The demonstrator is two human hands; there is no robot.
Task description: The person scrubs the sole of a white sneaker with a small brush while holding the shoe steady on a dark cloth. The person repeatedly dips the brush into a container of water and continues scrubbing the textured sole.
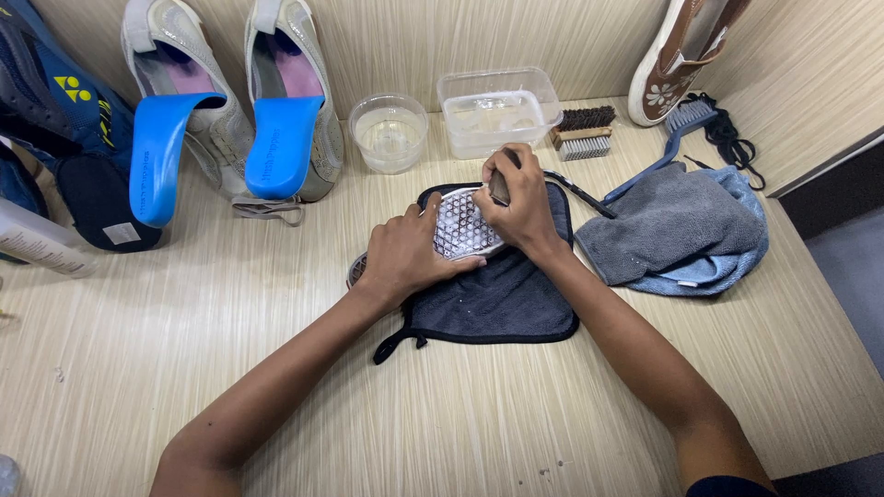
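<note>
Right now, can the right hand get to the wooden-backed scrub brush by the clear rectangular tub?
Probably yes. The right hand grips a small brush over the patterned shoe sole, and the wooden-backed scrub brush lies just beyond it on bare light wood-grain table. But it would have to free its grip first.

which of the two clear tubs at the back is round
The left tub, a small round bowl beside the blue insoles. The other tub, to its right by the brushes, is rectangular and larger.
</note>
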